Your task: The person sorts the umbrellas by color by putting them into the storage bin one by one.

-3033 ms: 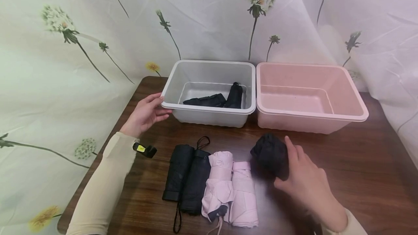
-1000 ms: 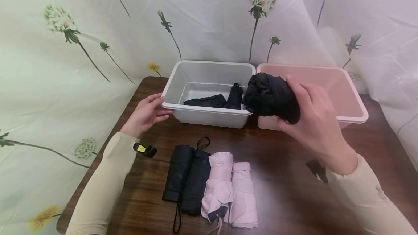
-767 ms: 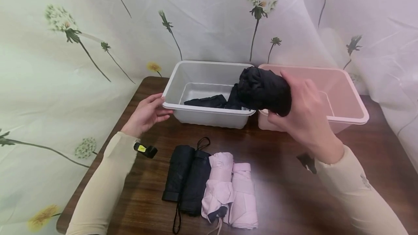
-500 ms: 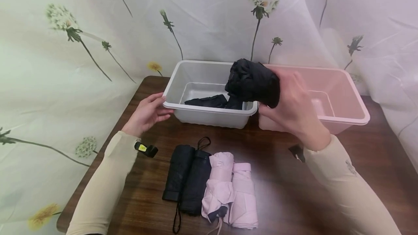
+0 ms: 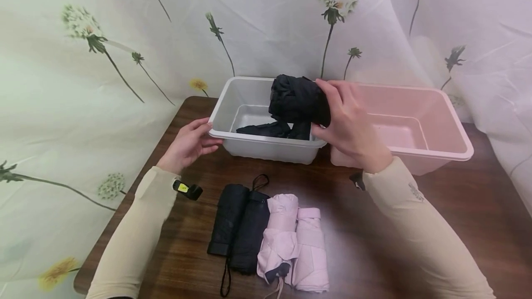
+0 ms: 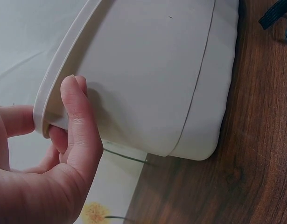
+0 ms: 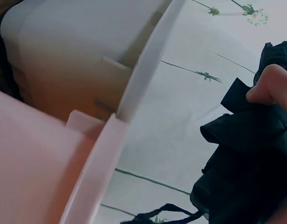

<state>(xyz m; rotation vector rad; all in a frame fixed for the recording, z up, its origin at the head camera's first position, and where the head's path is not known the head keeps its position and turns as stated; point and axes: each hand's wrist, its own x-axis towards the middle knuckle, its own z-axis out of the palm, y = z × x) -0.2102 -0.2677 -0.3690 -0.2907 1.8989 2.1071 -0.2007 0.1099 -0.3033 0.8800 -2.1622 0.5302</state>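
Note:
My right hand (image 5: 347, 121) grips a folded black umbrella (image 5: 295, 100) over the right part of the white bin (image 5: 266, 144). In the right wrist view the black umbrella (image 7: 250, 154) shows loose fabric flaps and a dangling cord loop. My left hand (image 5: 189, 144) pinches the white bin's left front corner; in the left wrist view the rim (image 6: 64, 60) runs between thumb and fingers. Inside that bin lie black folded umbrellas (image 5: 263, 129), partly hidden by the held one.
A pink bin (image 5: 415, 153) stands right beside the white one. On the brown table (image 5: 395, 243) in front lie two black folded umbrellas (image 5: 251, 230) and two pink folded umbrellas (image 5: 311, 253) side by side. A flower-print cloth (image 5: 270, 22) hangs behind.
My right hand has lifted the black umbrella from above the table in front of the bins and carried it up and left, over the white bin. The left hand has stayed on the rim.

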